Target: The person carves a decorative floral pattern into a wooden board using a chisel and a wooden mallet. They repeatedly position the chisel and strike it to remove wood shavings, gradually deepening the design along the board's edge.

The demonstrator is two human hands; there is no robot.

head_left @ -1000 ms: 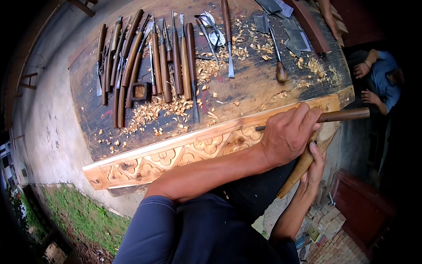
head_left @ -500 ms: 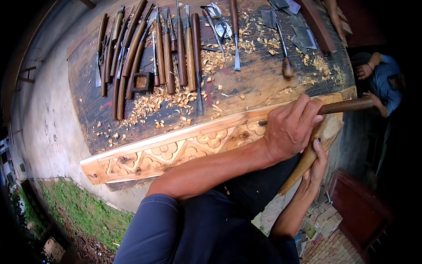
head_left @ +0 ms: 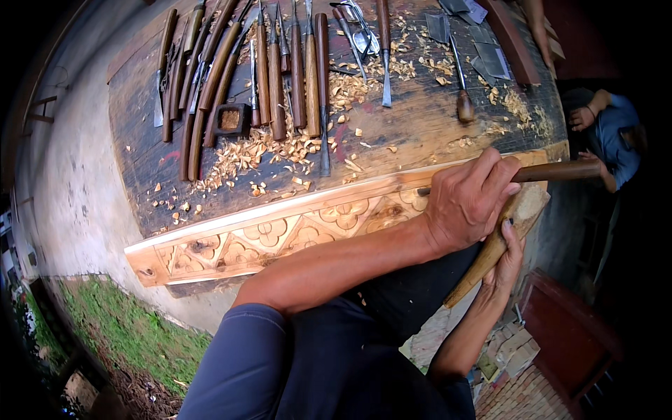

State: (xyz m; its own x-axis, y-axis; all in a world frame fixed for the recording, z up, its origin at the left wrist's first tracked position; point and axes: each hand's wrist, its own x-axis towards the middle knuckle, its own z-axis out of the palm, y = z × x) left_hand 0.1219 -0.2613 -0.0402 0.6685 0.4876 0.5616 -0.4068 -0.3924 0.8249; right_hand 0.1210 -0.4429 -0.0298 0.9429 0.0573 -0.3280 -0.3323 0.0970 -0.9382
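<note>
Here the right hand (head_left: 511, 260) wraps its fingers round one mallet (head_left: 492, 252), head aiming one o'clock; the left hand (head_left: 467, 203) curls its fingers tight on one chisel (head_left: 560, 171), nine-to-three, tip toward nine, over one carved board (head_left: 269, 234) along the surface's (head_left: 420, 131) six-o'clock edge!

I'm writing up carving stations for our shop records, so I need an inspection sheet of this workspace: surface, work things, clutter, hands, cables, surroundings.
Surface: worn, dark-stained wooden bench.
Work things: carved board along the bench's near edge; wood-handled chisel above it; wooden mallet.
Clutter: wood shavings, a row of hand tools, eyeglasses, grey sheets.
Hands: left hand closed around the chisel; right hand gripping the mallet. Whether the chisel's tip touches the board, I can't tell.
Cables: nothing clearly seen.
Surroundings: grass at lower left, stacked bricks at lower right, another person in blue at right.
</note>
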